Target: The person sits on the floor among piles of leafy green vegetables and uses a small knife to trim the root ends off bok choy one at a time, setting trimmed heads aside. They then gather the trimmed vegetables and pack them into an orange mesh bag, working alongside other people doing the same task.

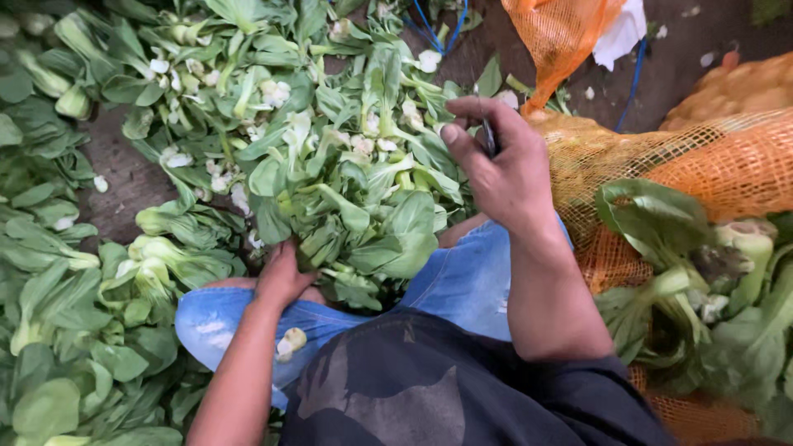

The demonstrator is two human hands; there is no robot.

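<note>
While right hand grips knife, left hand holds greens.

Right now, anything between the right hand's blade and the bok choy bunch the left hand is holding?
Nothing visible. The right hand holds a small dark blade just right of the bok choy bunch that the left hand grips from below. Only the bunch's own leaves lie between them; the orange mesh sack sits off to the right.

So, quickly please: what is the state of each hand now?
Left hand: closed on a bunch of leafy greens.
Right hand: closed on a small dark blade.
</note>
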